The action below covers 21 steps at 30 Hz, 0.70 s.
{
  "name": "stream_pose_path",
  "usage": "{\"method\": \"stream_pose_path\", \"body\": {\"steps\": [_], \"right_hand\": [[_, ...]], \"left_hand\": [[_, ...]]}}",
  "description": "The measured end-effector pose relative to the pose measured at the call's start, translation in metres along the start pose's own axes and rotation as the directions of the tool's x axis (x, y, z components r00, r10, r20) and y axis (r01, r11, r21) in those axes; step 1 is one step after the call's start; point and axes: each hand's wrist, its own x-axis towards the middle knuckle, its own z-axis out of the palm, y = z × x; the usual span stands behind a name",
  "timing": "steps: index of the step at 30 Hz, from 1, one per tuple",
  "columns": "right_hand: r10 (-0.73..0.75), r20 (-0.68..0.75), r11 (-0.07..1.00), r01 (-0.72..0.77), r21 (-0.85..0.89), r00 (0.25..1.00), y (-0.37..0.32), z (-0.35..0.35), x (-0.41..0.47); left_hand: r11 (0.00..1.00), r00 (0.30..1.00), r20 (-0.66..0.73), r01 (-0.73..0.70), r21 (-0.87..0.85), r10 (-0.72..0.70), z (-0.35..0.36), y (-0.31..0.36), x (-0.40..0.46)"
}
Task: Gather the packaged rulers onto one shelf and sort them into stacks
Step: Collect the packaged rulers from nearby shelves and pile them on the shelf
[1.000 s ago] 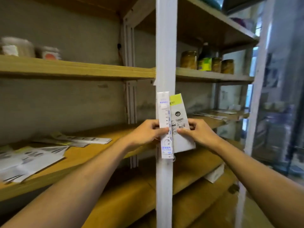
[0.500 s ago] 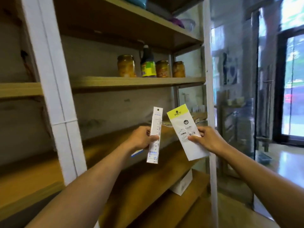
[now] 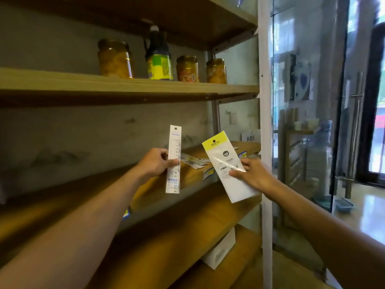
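Observation:
My left hand (image 3: 155, 163) pinches a narrow white packaged ruler (image 3: 174, 147) and holds it upright in front of the middle shelf (image 3: 62, 209). In my right hand (image 3: 253, 174) is a wider white packet with a yellow top (image 3: 224, 155), tilted to the left, gripped at its lower half. The two packets are apart, about a hand's width. Behind them, on the right end of the middle shelf, lie several more flat packets (image 3: 194, 161).
Glass jars (image 3: 115, 58) and a dark bottle (image 3: 158, 57) stand on the upper shelf. A white box (image 3: 220, 250) sits on a low shelf. A white upright post (image 3: 265, 142) bounds the shelving on the right, with a glass door (image 3: 370, 101) beyond.
The view has swung right along the shelving. The two packets, held together a second ago, have been pulled apart, one in each hand, and now sit in front of the right bay.

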Motion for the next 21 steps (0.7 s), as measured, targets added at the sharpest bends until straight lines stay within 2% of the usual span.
{"method": "stream_pose_path", "body": {"steps": [10,14,17,21], "right_hand": [[-0.055,-0.069,0.998,0.054,-0.015,0.996,0.002,0.004,0.149],[-0.058,0.012,0.998,0.058,-0.032,0.998,0.017,0.000,0.189],[-0.069,0.043,0.998,0.070,-0.008,0.997,0.029,-0.001,0.226],[-0.107,0.088,0.994,0.109,-0.024,0.990,0.043,-0.001,0.280]], "left_hand": [[0.994,0.996,-0.018,0.093,0.052,-0.092,0.018,-0.027,0.125],[0.963,0.987,0.056,0.133,0.233,-0.150,0.031,-0.033,0.155],[0.813,0.994,0.006,0.089,0.575,-0.113,0.034,-0.036,0.168],[0.758,0.997,-0.081,0.042,0.650,0.014,0.029,-0.040,0.163]]}}
